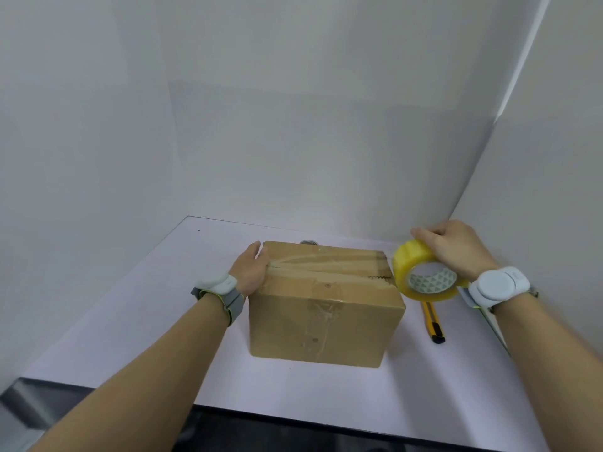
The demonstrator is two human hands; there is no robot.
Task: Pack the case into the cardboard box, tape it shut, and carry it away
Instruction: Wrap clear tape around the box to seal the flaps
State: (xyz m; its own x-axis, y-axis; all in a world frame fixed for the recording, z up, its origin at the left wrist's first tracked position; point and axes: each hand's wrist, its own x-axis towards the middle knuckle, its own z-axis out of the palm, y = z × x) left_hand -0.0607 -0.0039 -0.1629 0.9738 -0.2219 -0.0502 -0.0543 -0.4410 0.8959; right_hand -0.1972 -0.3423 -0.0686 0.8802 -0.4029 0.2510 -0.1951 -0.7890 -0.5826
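While the cardboard box (323,301) stands closed on the table (137,321) between the two hands, the person works on its top seam. The left hand (251,269) lies against the left end of the box, with the palm on the upper edge and the fingers laid straight over the corner, so it presses and steadies and does not grip. The right hand (450,246) is just beside the right end of the box, and its fingers are curled over the yellow tape roll (424,272), which it holds upright at the level of the box top. A shiny strip seems to run along the seam from the left hand toward the roll, but I cannot tell if it is joined to the roll. The case is not visible; I judge it is already inside, since the flaps are down.

I think the box will handle as a stiff but not strong thing. The walls are creased and carry old tape, so the flaps may sink if one presses in the middle. It is better to hold it at the ends or under the bottom corners, with one hand at each side. The weight depends on the hidden case, so I cannot say. The tape film is thin and sticky and may fold on itself.

A yellow utility knife (432,321) lies on the table under the right hand, near the box.
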